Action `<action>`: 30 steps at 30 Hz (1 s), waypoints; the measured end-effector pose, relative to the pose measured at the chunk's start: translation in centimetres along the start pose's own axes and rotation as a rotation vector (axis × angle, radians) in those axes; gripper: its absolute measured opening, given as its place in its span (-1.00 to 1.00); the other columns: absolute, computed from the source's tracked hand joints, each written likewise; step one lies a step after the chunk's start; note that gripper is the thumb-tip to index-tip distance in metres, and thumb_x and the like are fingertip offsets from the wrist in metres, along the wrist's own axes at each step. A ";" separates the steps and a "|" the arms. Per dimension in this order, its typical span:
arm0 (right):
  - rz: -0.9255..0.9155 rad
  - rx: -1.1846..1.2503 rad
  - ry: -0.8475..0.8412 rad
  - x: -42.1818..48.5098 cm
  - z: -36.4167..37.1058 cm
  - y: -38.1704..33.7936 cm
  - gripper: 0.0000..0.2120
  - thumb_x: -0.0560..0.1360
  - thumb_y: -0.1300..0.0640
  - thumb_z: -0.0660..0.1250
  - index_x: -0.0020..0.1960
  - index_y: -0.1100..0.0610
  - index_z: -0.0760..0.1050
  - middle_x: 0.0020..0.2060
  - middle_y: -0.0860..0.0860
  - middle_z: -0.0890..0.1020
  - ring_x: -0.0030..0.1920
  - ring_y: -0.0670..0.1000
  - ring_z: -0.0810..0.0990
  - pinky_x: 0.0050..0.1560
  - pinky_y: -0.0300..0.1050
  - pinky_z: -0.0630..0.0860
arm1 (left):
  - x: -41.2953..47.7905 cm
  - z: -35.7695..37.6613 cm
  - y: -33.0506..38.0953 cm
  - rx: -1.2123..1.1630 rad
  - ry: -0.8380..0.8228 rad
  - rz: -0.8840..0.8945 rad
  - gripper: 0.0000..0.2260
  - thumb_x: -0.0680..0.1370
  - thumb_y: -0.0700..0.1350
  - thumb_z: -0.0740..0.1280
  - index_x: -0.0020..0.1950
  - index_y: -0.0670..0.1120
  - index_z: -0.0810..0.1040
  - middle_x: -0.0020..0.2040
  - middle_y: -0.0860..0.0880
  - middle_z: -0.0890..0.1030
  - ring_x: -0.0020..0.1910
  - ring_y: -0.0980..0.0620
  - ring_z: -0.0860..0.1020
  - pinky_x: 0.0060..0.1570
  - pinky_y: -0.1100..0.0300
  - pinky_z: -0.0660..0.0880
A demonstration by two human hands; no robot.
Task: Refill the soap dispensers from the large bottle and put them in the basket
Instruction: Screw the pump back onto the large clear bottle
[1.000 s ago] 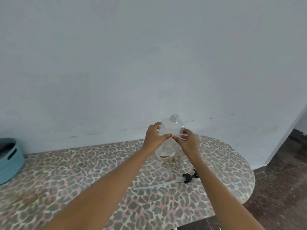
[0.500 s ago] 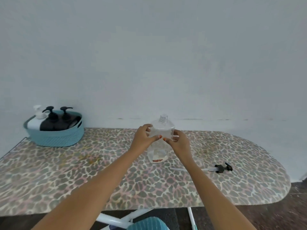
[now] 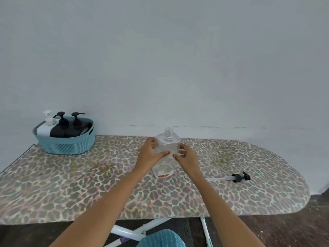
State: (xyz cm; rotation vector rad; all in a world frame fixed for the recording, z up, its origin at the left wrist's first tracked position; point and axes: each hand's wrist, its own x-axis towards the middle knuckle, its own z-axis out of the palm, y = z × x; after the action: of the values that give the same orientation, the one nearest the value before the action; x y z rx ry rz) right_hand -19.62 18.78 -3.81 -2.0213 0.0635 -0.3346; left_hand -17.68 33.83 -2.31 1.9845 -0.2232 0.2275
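Left hand (image 3: 148, 154) and right hand (image 3: 187, 157) both wrap the clear uncapped plastic bottle (image 3: 168, 139), upright on the leopard-print ironing board (image 3: 71, 184). The black-headed pump (image 3: 238, 177) lies flat off right — tube end pointing toward the right hand, the nearer one.

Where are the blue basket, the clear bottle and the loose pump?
basket (image 3: 65, 145): head view, on its woven blue front wall.
bottle (image 3: 167, 144): head view, on its clear shoulder under the neck.
pump (image 3: 238, 177): head view, on its black top.
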 end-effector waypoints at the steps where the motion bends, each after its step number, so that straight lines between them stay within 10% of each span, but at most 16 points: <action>1: 0.018 -0.025 0.017 0.0 -0.5 0.4 -0.61 0.46 0.24 0.36 0.26 0.22 0.42 0.12 0.09 0.57 0.09 0.03 0.54 0.08 -0.13 0.50 | 0.0 0.1 0.0 0.006 -0.010 0.004 -0.45 0.31 0.01 0.52 0.18 -0.10 0.37 0.03 0.04 0.46 0.03 0.11 0.43 -0.04 0.28 0.34; 7: 0.311 -0.237 0.259 -0.3 -6.9 5.1 -0.83 0.52 0.14 0.30 -0.16 0.23 0.51 -0.34 0.07 0.51 -0.32 0.00 0.44 -0.23 -0.16 0.39 | -0.1 0.0 -0.6 0.030 0.012 0.022 -0.43 0.32 0.05 0.50 0.21 -0.08 0.35 0.07 0.05 0.46 0.05 0.11 0.43 0.00 0.26 0.36; 10: 0.455 -0.321 0.379 -0.4 -10.4 7.6 -0.54 0.54 0.08 0.26 -0.50 0.15 0.25 -0.58 0.05 0.30 -0.55 0.02 0.26 -0.49 -0.19 0.20 | -0.1 0.0 -0.7 0.045 0.013 0.037 -0.41 0.32 0.06 0.50 0.23 -0.10 0.35 0.14 -0.02 0.50 0.05 0.11 0.43 0.00 0.26 0.36; 21: 0.690 -0.228 0.385 -1.4 -13.2 10.4 -0.60 0.51 0.01 0.30 0.01 0.40 0.51 -0.34 0.21 0.59 -0.38 0.13 0.53 -0.28 -0.01 0.51 | -0.3 0.1 -0.7 0.025 0.027 0.053 -0.43 0.32 0.02 0.51 0.22 -0.11 0.36 0.17 -0.06 0.51 0.05 0.11 0.43 0.01 0.26 0.36; 26: 0.761 -0.110 0.436 -1.7 -13.3 10.5 -0.68 0.52 0.01 0.28 -0.06 0.31 0.47 -0.73 0.02 0.43 -0.69 -0.07 0.42 -0.69 -0.31 0.32 | -0.2 0.1 -0.8 0.029 0.026 0.052 -0.42 0.32 0.02 0.51 0.23 -0.11 0.36 0.17 -0.04 0.50 0.06 0.10 0.43 0.04 0.24 0.37; 30: 0.830 0.045 0.469 -1.0 -13.7 11.4 -0.66 0.52 0.01 0.29 -0.02 0.33 0.47 -0.42 0.13 0.56 -0.75 -0.08 0.43 -0.69 -0.29 0.41 | -0.1 0.2 -1.0 0.022 0.022 0.043 -0.40 0.32 0.03 0.51 0.25 -0.10 0.35 0.17 -0.04 0.50 0.07 0.10 0.44 0.05 0.24 0.38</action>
State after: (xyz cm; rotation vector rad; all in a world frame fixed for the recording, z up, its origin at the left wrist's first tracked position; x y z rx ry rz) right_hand -23.04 1.87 -8.35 -1.6604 1.1333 -0.2565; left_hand -17.54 34.11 -3.33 1.9996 -0.2507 0.2799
